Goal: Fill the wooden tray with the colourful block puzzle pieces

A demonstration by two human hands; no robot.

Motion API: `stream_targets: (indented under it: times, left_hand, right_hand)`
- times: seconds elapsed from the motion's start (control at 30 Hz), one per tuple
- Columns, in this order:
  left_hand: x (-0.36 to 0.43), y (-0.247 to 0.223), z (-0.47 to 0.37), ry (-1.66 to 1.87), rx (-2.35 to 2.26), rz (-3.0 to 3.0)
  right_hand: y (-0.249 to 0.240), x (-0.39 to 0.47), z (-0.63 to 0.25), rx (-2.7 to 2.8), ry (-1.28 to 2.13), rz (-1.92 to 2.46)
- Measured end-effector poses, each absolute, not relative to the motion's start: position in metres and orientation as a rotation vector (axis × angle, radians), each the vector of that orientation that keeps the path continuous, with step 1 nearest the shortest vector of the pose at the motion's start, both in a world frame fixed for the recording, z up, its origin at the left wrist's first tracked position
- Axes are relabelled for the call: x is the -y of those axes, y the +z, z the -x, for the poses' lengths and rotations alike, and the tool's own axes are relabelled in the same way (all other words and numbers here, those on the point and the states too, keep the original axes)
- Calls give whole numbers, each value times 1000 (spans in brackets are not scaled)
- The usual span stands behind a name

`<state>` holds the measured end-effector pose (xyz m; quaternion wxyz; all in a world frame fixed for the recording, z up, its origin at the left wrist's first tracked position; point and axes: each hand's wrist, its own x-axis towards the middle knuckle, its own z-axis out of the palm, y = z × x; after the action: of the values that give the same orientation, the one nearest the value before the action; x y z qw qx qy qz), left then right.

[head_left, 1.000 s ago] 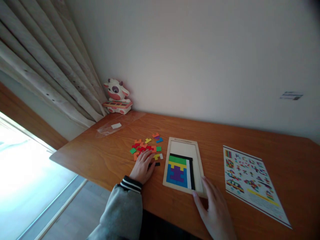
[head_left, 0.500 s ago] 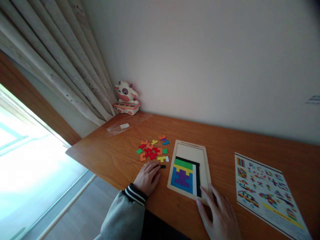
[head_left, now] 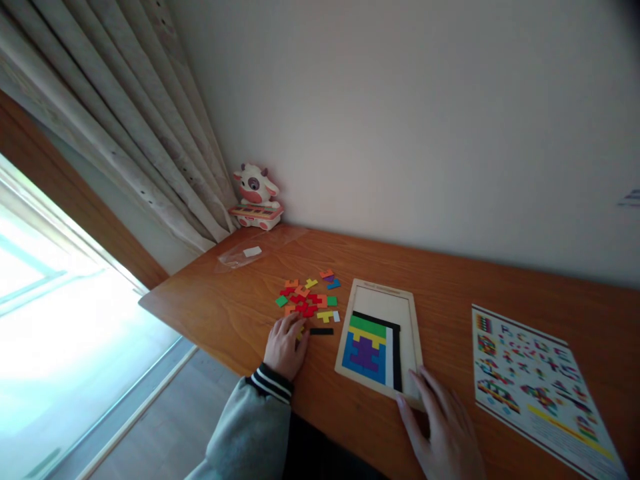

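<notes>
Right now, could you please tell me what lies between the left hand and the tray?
The head view shows a black strip lying between the left hand and the tray, with bare table from the strip to the tray.

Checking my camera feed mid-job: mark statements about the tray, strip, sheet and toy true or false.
1. The right hand is at the near right corner of the wooden tray. True.
2. The loose black strip is inside the tray. False: the black strip lies outside, left of it.
3. The printed sheet lies left of the tray. False: the printed sheet is right of it.
4. The cow toy sits beside the curtain. True.
</notes>
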<state>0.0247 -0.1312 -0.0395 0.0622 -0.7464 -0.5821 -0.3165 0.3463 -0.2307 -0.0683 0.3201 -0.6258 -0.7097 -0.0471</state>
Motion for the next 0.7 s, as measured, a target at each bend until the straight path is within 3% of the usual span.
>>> stream_targets:
  times: [0.7]
  left_hand:
    - [137, -24, -27, -1318, 1558, 2411]
  right_hand:
    - [-58, 231, -341, 1802, -97, 1625]
